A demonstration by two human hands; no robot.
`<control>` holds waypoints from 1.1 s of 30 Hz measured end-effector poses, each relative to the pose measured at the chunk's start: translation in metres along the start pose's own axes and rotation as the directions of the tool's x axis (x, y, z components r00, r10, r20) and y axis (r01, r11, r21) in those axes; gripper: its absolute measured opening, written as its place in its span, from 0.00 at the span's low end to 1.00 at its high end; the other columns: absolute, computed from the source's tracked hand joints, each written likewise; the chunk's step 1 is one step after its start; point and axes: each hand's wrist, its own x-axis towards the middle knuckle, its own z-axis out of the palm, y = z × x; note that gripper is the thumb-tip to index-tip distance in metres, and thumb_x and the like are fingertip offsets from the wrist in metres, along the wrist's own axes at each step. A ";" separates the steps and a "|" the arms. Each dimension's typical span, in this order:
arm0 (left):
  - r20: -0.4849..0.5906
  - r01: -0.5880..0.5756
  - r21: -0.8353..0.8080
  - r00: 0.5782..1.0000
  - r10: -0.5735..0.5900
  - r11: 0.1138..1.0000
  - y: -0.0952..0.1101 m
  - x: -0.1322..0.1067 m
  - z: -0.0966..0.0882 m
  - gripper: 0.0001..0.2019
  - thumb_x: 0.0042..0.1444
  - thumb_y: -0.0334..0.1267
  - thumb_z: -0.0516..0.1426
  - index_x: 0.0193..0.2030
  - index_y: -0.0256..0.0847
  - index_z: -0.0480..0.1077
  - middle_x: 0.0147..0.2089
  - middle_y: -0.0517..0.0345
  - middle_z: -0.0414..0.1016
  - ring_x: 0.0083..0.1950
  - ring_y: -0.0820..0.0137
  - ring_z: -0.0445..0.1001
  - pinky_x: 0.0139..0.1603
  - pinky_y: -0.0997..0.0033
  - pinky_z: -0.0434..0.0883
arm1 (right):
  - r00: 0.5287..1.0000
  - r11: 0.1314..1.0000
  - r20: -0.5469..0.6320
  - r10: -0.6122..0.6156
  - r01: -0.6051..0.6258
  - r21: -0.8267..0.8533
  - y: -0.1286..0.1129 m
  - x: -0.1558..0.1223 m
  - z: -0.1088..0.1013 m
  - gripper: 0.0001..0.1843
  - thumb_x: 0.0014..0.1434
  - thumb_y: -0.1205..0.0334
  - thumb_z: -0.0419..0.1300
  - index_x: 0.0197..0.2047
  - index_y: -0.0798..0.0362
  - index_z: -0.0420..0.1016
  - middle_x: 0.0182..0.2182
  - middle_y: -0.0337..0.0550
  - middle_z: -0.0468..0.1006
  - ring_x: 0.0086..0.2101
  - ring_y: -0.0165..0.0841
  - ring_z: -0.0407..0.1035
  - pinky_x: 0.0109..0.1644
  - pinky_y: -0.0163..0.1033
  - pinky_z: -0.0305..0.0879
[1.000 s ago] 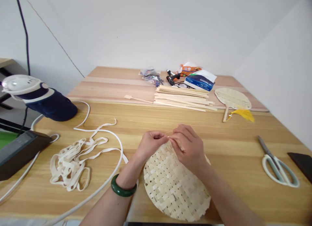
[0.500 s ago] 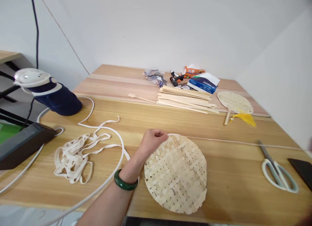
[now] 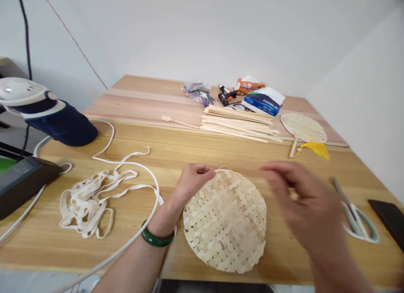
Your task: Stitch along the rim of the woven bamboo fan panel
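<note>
A round woven bamboo fan panel (image 3: 227,225) lies on the table in front of me, without a handle. My left hand (image 3: 197,177) pinches its top left rim, where a strip of white ribbon (image 3: 223,170) runs along the edge. A green bangle (image 3: 158,239) circles that wrist. Thin thread (image 3: 224,166) curls up just above the rim. To the right of the panel my right hand (image 3: 303,200) is raised, blurred by motion. Its thumb and forefinger are closed together, and what they hold is too small to make out.
Loose white ribbon (image 3: 85,204) and a white cable (image 3: 154,179) lie on the left, near a blue jug (image 3: 63,124). Scissors (image 3: 360,221) and a black flat object (image 3: 386,219) are at right. Bamboo strips (image 3: 236,122), a tissue pack (image 3: 263,102) and a finished fan (image 3: 303,128) lie farther back.
My right hand has come into view from the right. The thread, earlier stretched straight to the right, now hangs slack in a small loop. My left hand keeps its pinch.
</note>
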 end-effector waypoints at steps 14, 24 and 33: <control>0.012 0.030 -0.065 0.999 -0.030 0.997 -0.003 0.004 0.001 0.08 0.45 0.40 0.64 0.26 0.37 0.76 0.25 0.61 0.73 0.26 0.76 0.67 0.27 0.77 0.62 | 0.984 0.969 0.154 -0.089 0.121 -0.214 0.027 -0.015 0.087 0.12 0.61 0.68 0.54 0.39 0.51 0.79 0.40 0.41 0.83 0.35 0.33 0.77 0.40 0.37 0.70; 0.001 0.034 -0.032 0.999 -0.034 0.999 -0.004 0.004 0.001 0.07 0.45 0.40 0.64 0.26 0.38 0.76 0.25 0.61 0.74 0.25 0.76 0.67 0.25 0.77 0.61 | 0.983 0.973 0.173 -0.057 0.093 -0.211 0.030 -0.016 0.089 0.12 0.61 0.67 0.53 0.38 0.50 0.78 0.37 0.41 0.83 0.34 0.34 0.77 0.38 0.37 0.68; -0.028 -0.005 0.043 1.000 0.007 0.999 -0.004 0.003 0.002 0.06 0.46 0.38 0.62 0.25 0.38 0.75 0.20 0.64 0.69 0.21 0.79 0.60 0.23 0.77 0.58 | 0.970 0.935 0.201 -0.138 0.194 -0.297 0.028 -0.014 0.089 0.11 0.61 0.69 0.53 0.37 0.52 0.78 0.34 0.42 0.82 0.30 0.32 0.74 0.31 0.35 0.61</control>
